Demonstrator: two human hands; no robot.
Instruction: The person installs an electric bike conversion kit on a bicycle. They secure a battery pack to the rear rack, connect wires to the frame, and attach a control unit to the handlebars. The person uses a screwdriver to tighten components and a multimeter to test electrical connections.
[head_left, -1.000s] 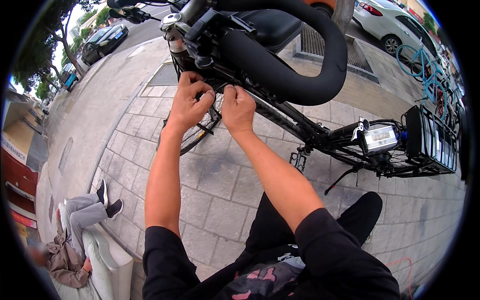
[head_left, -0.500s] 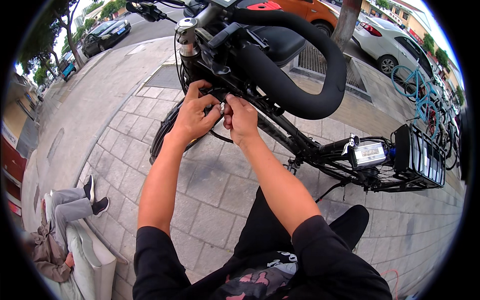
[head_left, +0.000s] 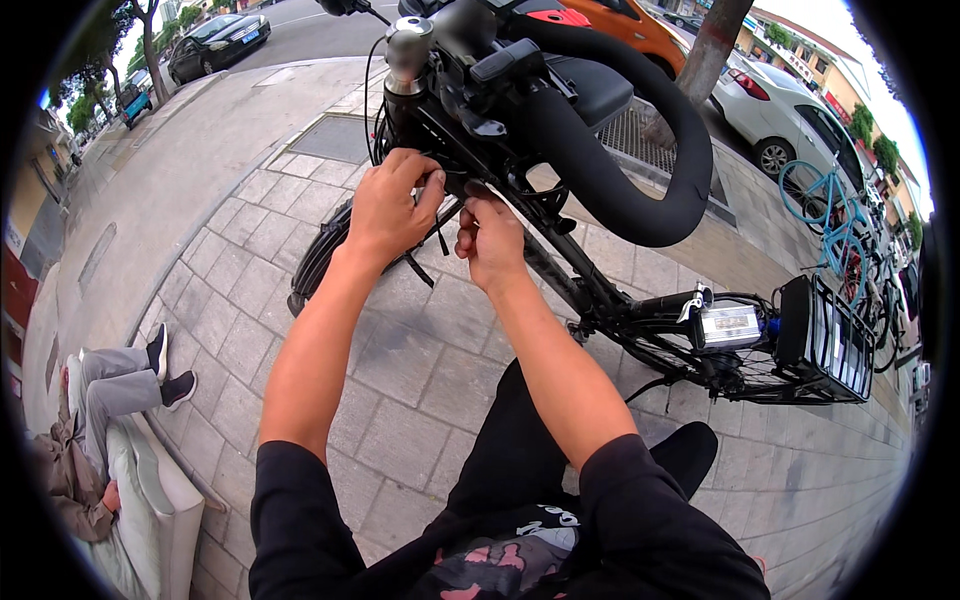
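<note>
A black bicycle (head_left: 560,265) stands before me, its front wheel (head_left: 325,250) at the left. Both hands are at the frame just behind the head tube, under the black padded handlebar (head_left: 690,175). My left hand (head_left: 393,208) is closed in a pinch, thumb against fingers, close to the frame. Beside it my right hand (head_left: 492,243) has its fingers curled and thumb pressed in, near the down tube. What either hand pinches is hidden or too small to name. Thin black cables (head_left: 420,268) hang below and between the hands.
A silver metal box (head_left: 728,326) and a black rear rack basket (head_left: 825,340) sit at the bicycle's rear. At lower left a person (head_left: 85,470) sits on a pale sofa (head_left: 165,520). Parked cars (head_left: 790,110), a tree trunk (head_left: 705,55) and blue bicycles (head_left: 835,215) stand farther off.
My left hand's raised index finger has folded in to a pinch. My hands have moved slightly apart, and a black cable end now hangs between them. The view has shifted a little.
</note>
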